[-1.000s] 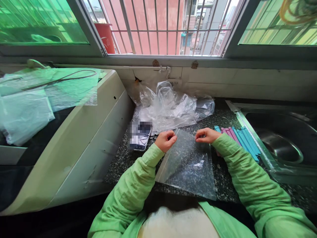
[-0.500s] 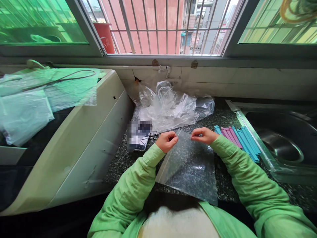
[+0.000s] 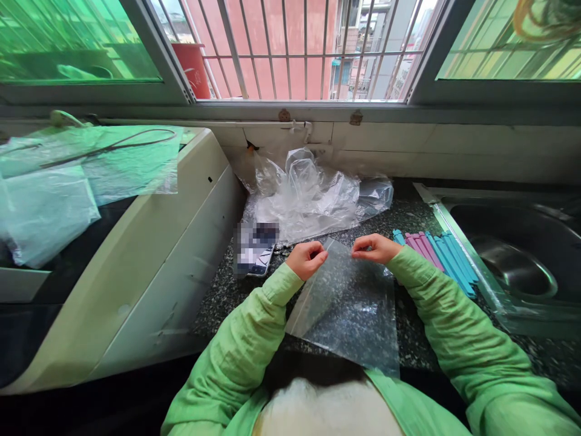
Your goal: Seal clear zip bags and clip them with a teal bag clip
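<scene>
A flat, clear plastic bag (image 3: 351,315) lies on the dark speckled counter and reaches past its front edge toward my body. My left hand (image 3: 307,259) is closed in a pinch on the bag's upper left edge. Close to the bag's far edge, my right hand (image 3: 376,248) also has its thumb and fingertips together; the film between them is hard to make out. A small gap separates the two hands. Just beyond my right wrist lie several teal strips (image 3: 454,266) and purple strips (image 3: 424,249), side by side.
A phone (image 3: 263,254) lies left of my hands. Crumpled clear plastic (image 3: 313,200) is heaped behind them. At right is a metal sink (image 3: 488,290). A large cream-coloured appliance (image 3: 167,242) stands at left, with plastic bags (image 3: 49,206) on top. A barred window (image 3: 290,54) is behind the counter.
Both hands have shifted very slightly to the right, still pinched. The bag and everything else look the same.
</scene>
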`<state>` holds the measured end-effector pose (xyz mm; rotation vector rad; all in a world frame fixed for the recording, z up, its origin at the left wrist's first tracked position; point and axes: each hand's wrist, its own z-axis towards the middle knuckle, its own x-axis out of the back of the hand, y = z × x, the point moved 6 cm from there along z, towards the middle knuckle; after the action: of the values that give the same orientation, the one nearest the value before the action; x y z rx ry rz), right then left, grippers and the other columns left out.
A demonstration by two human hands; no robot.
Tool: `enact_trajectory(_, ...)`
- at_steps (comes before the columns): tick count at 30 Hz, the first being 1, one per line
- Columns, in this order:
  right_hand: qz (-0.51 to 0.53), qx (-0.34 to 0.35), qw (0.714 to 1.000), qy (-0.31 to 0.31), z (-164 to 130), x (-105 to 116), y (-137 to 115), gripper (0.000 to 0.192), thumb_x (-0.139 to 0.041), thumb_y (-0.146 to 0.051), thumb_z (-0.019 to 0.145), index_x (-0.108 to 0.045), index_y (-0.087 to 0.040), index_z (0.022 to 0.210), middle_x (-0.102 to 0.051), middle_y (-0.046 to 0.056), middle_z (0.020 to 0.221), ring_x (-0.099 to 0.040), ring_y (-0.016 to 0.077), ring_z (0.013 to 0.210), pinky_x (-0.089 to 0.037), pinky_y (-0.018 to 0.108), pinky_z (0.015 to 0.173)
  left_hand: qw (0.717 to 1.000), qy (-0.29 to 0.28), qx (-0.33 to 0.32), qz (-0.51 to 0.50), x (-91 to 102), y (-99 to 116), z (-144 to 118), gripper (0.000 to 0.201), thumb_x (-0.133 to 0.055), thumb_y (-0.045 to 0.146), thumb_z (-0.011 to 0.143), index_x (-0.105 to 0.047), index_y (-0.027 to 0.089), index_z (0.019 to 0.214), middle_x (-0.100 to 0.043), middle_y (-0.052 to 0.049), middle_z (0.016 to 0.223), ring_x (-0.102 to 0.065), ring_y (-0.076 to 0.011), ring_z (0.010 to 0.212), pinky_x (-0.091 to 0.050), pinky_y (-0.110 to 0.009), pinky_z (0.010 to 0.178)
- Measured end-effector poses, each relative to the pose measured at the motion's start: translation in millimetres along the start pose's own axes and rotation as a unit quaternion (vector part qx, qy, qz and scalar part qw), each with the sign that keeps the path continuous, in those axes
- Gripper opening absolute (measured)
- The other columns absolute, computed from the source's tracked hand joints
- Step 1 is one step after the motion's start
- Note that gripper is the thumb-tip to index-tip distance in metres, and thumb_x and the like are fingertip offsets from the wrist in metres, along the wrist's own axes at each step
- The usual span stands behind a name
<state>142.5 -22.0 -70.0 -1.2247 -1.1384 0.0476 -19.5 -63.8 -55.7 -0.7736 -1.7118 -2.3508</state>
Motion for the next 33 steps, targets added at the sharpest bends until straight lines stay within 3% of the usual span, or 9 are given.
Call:
enact_trajectory(11, -0.023, 0.004, 0.999, -0.039, -2, 0, 5, 0.048, -0.053, -0.058, 0.065, -0.065, -0.011, 0.064, -0.058, 0.004, 0.063, -0.053, 0.0135, 0.063, -0.042, 0.026, 0.063, 0.999, -0.015, 0.003, 0.041, -4.3, -3, 0, 0.022, -0.047, 0.028, 0.072, -0.046, 0.014, 0.056, -0.036, 0.006, 0.048, -0.030, -0.0063, 0.048, -0.026, -0.020, 0.048)
enact_trajectory(19, -0.016, 0.001, 0.999, -0.032, -3, 2, 4, 0.046, -0.055, -0.056, 0.065, -0.067, -0.011, 0.067, -0.061, 0.005, 0.065, -0.055, 0.0144, 0.064, -0.043, 0.026, 0.064, 0.999, -0.004, 0.002, 0.032, -4.6, -5, 1, 0.020, -0.050, 0.027, 0.073, -0.047, 0.014, 0.058, -0.037, 0.006, 0.049, -0.031, -0.0064, 0.048, -0.027, -0.019, 0.048)
enact_trajectory(29, -0.014, -0.004, 1.000, 0.023, -2, 1, -3, 0.044, -0.053, -0.050, 0.068, -0.066, -0.011, 0.083, -0.066, 0.008, 0.074, -0.056, 0.0150, 0.067, -0.045, 0.027, 0.064, 1.000, 0.021, -0.005, 0.009, -0.8, -4, 1, 0.024, -0.051, 0.032, 0.074, -0.048, 0.014, 0.059, -0.040, 0.005, 0.051, -0.032, -0.0063, 0.048, -0.029, -0.019, 0.048)
enact_trajectory(33, -0.016, 0.030, 0.998, 0.054, 0, 0, -14, 0.042, -0.050, -0.050, 0.071, -0.065, -0.012, 0.074, -0.063, 0.006, 0.066, -0.053, 0.0128, 0.061, -0.043, 0.025, 0.060, 1.000, 0.019, -0.003, 0.011, -1.4, -5, 1, 0.025, -0.052, 0.034, 0.074, -0.047, 0.014, 0.059, -0.040, 0.005, 0.050, -0.032, -0.0063, 0.048, -0.029, -0.019, 0.048)
